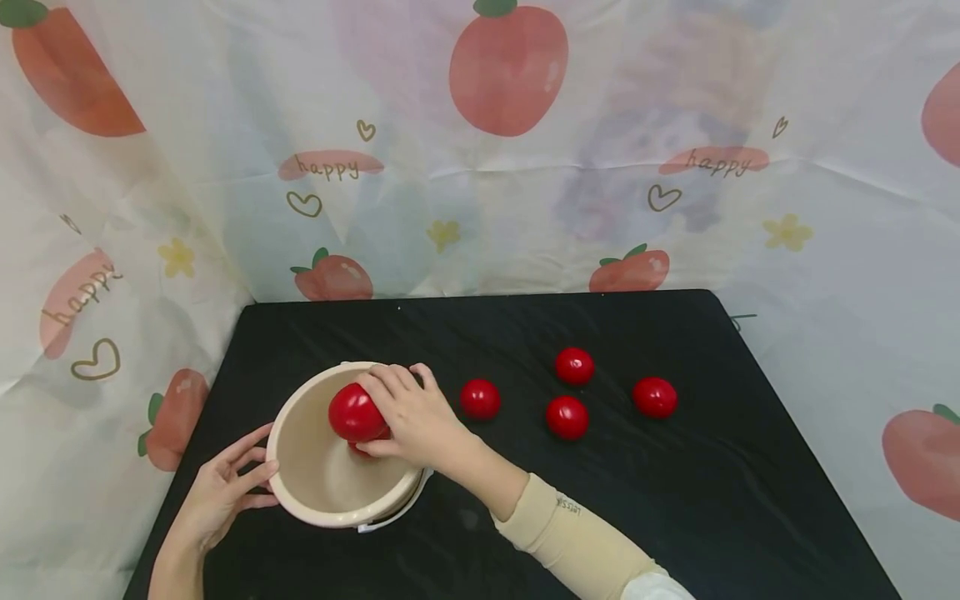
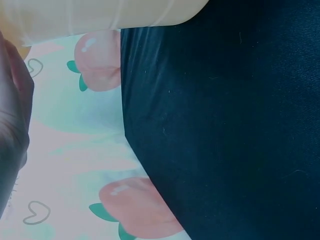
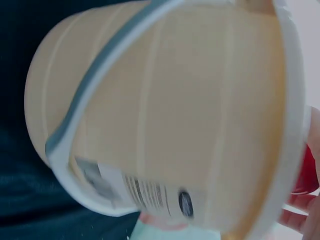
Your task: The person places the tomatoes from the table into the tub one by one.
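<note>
A cream plastic bucket (image 1: 315, 467) stands on the black-covered table, its mouth tipped toward the head camera. My left hand (image 1: 221, 492) holds its left rim, fingers along the outer wall. Over the bucket's mouth, my right hand (image 1: 416, 421) grips a shiny red ball (image 1: 356, 412) from its right side. Another patch of red (image 1: 360, 448) shows just below that ball, mostly hidden by it and the thumb. In the right wrist view the bucket's ribbed side (image 3: 175, 100) fills most of the picture, with the red ball (image 3: 306, 175) at the right edge.
Several more red balls lie right of the bucket; the nearest ball (image 1: 480, 399) is close to my right hand. A pale handle (image 3: 107, 65) hangs down the bucket's side. Printed fruit cloth (image 1: 480, 208) hangs behind the table (image 1: 637, 500) and along its sides.
</note>
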